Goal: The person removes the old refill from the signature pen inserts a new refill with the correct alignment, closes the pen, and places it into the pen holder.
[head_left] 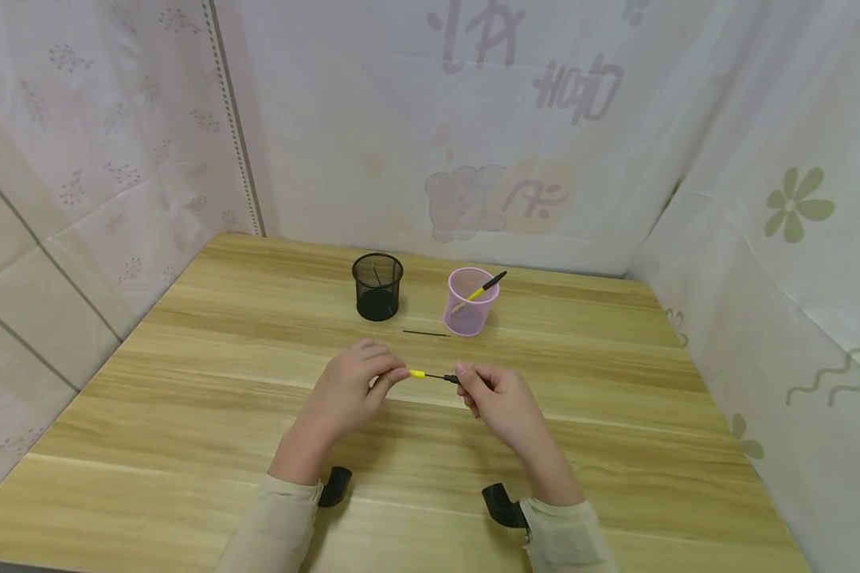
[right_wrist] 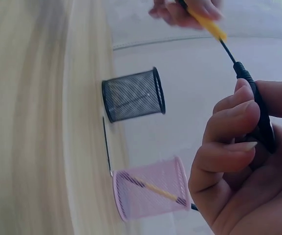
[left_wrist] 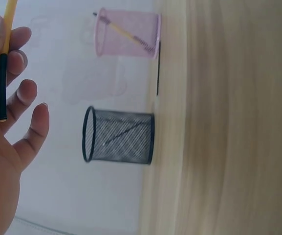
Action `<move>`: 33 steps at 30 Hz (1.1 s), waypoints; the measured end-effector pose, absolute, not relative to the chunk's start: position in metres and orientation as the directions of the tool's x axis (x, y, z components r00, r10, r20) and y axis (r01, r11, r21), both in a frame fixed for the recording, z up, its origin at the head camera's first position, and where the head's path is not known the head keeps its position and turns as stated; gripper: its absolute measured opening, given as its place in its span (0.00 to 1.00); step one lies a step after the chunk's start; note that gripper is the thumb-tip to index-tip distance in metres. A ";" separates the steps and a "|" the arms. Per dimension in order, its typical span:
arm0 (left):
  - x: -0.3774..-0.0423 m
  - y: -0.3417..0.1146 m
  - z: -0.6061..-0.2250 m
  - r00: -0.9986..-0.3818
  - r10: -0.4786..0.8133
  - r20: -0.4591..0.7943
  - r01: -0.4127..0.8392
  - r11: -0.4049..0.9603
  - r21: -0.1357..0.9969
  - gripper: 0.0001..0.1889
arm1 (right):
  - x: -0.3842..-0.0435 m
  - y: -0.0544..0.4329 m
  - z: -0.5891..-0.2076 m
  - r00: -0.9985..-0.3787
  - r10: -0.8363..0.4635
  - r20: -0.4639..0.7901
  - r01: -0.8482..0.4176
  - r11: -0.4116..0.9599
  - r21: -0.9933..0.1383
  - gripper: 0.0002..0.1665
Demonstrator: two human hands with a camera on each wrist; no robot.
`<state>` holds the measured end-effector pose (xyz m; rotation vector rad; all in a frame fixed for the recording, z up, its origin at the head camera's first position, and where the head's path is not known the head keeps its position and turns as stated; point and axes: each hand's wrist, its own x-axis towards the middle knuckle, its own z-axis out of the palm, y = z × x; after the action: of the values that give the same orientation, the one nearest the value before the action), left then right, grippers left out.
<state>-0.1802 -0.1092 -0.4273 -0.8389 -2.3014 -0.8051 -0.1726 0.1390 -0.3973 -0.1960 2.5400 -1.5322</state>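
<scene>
Between thumb and fingers my left hand pinches the yellow-and-black pen barrel, its yellow end facing right in the head view. Opposite it, my right hand grips the pen's black grip section, fingers curled around it. A thin dark refill spans the gap from the grip section to the open end of the yellow barrel. Both hands are above the table. Whether the refill's tip is inside the barrel is hard to tell.
Behind the hands stand a black mesh pen holder with a thin dark stick inside and a pink mesh pen holder with a yellow-and-black pen. A thin black refill lies on the wooden table between them.
</scene>
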 end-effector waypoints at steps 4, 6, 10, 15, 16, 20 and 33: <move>-0.180 -0.117 -0.426 -0.665 0.330 0.670 0.693 0.606 0.390 0.05 | -0.172 0.145 -0.394 -0.983 -0.173 -0.060 -0.023 0.438 -0.899 0.25; -0.181 -0.120 -0.426 -0.672 0.326 0.665 0.691 0.597 0.407 0.05 | -0.172 0.147 -0.393 -0.982 -0.180 -0.051 -0.032 0.425 -0.905 0.25; -0.181 -0.123 -0.427 -0.700 0.308 0.645 0.670 0.597 0.441 0.05 | -0.172 0.149 -0.392 -0.982 -0.184 -0.047 -0.033 0.406 -0.913 0.25; -0.179 -0.127 -0.428 -0.752 0.260 0.606 0.619 0.594 0.514 0.05 | -0.172 0.151 -0.393 -0.984 -0.172 -0.038 -0.029 0.374 -0.927 0.24; -0.179 -0.127 -0.428 -0.759 0.253 0.599 0.613 0.589 0.527 0.05 | -0.172 0.152 -0.393 -0.984 -0.174 -0.034 -0.033 0.368 -0.929 0.24; -0.178 -0.126 -0.427 -0.782 0.241 0.574 0.593 0.569 0.569 0.06 | -0.173 0.153 -0.393 -0.983 -0.182 -0.036 -0.028 0.336 -0.942 0.23; -0.175 -0.118 -0.423 -0.856 0.260 0.447 0.516 0.471 0.715 0.07 | -0.172 0.152 -0.391 -0.977 -0.210 -0.036 -0.032 0.313 -0.949 0.17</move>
<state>-0.1747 -0.1177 -0.4230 -0.6632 -2.4459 -1.3305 -0.1716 0.1517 -0.3909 -0.2250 2.4179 -1.7420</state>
